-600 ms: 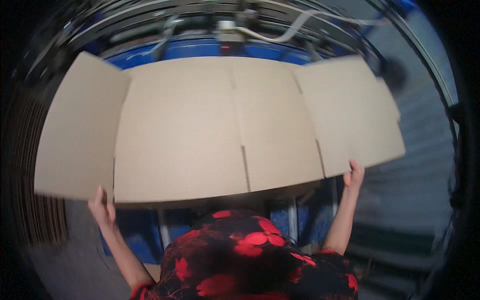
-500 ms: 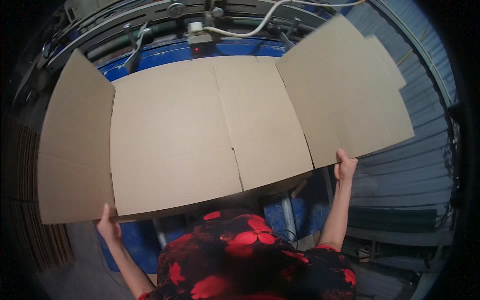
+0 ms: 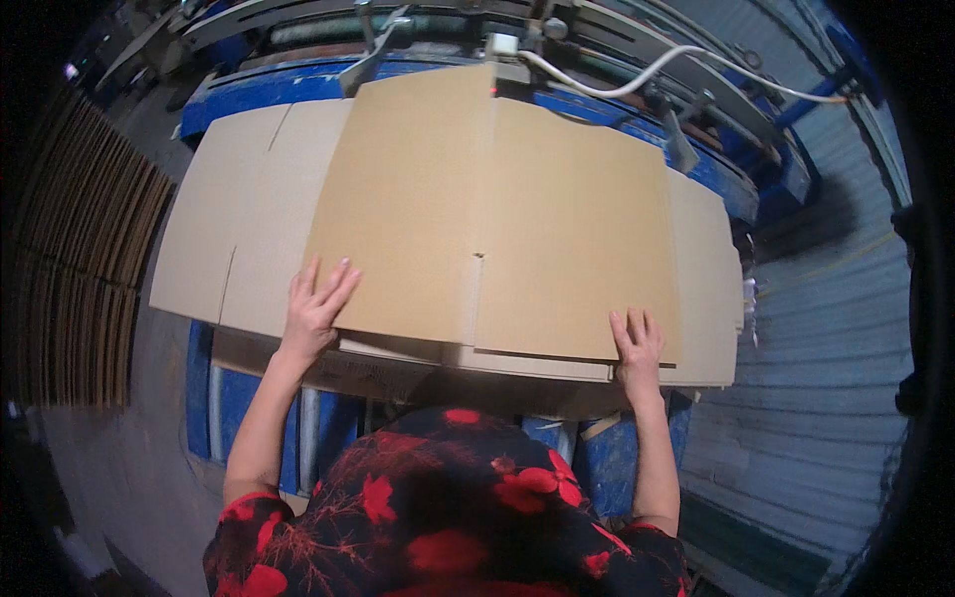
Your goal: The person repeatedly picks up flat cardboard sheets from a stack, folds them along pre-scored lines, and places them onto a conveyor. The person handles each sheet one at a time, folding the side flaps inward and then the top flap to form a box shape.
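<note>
A brown cardboard box blank (image 3: pixel 408 199) lies in front of me with its two side panels folded inward. Their edges come together along a narrow seam near the middle. My left hand (image 3: pixel 316 310) rests on the near left part of the folded panel, fingers spread and flat. On the near right corner lies my right hand (image 3: pixel 639 350), its fingers stretched out over the panel; its thumb is hard to see. Beneath the folded blank, paler cardboard sheets (image 3: pixel 244 209) stick out to the left and right.
A blue machine (image 3: pixel 288 85) with metal rollers, guide arms and a white cable (image 3: pixel 627 92) stands along the far side. Stacked cardboard (image 3: pixel 85 249) rises at the left. Blue supports (image 3: pixel 607 468) are below the sheets. Corrugated metal wall (image 3: pixel 816 398) runs along the right.
Both side panels, raised and held outward before, are now folded down over the middle. My hands have moved inward from the outer panels' near edges and lie on top, no longer gripping.
</note>
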Tool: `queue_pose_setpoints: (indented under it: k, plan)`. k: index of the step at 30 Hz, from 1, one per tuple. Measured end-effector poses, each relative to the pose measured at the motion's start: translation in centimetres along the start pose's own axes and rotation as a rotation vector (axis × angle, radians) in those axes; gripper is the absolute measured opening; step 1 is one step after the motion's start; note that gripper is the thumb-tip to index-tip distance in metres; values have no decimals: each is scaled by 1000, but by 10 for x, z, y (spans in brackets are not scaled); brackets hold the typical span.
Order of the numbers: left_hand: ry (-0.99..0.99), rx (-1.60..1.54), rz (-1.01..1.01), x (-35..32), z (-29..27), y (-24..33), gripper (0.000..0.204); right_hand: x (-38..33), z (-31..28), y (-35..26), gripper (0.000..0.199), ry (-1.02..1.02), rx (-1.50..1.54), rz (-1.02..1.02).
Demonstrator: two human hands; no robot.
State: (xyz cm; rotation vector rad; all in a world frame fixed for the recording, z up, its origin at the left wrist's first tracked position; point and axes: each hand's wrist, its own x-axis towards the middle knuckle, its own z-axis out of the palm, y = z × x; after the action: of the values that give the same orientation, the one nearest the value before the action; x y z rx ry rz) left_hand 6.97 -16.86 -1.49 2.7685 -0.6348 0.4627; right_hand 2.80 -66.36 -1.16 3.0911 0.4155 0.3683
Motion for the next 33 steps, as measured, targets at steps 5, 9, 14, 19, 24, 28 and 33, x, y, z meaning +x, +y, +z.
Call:
queue_pose_setpoints:
  k: [5, 9, 14, 19, 24, 28, 33]
  plan:
    - [-199, 190, 81, 12, 4, 0, 63, 11, 0, 6, 60, -10, 17, -12]
    - [-204, 188, 97, 15, 2, -1, 64, 15, -2, 7, 60, -25, 45, 2]
    - [82, 6, 48, 21, 5, 1, 50, 22, 2, 6, 61, -19, 69, 95]
    - [294, -158, -13, 34, 23, 1, 44, 36, 13, 11, 64, 55, 59, 141]
    - [212, -99, 36, 49, 30, 8, 45, 64, 20, 41, 65, 72, 70, 147]
    - [195, -87, 33, 60, 33, 14, 49, 80, 20, 52, 64, 84, 70, 151]
    - [238, -142, -13, 95, 44, -6, 50, 101, 24, 51, 62, 83, 44, 147]
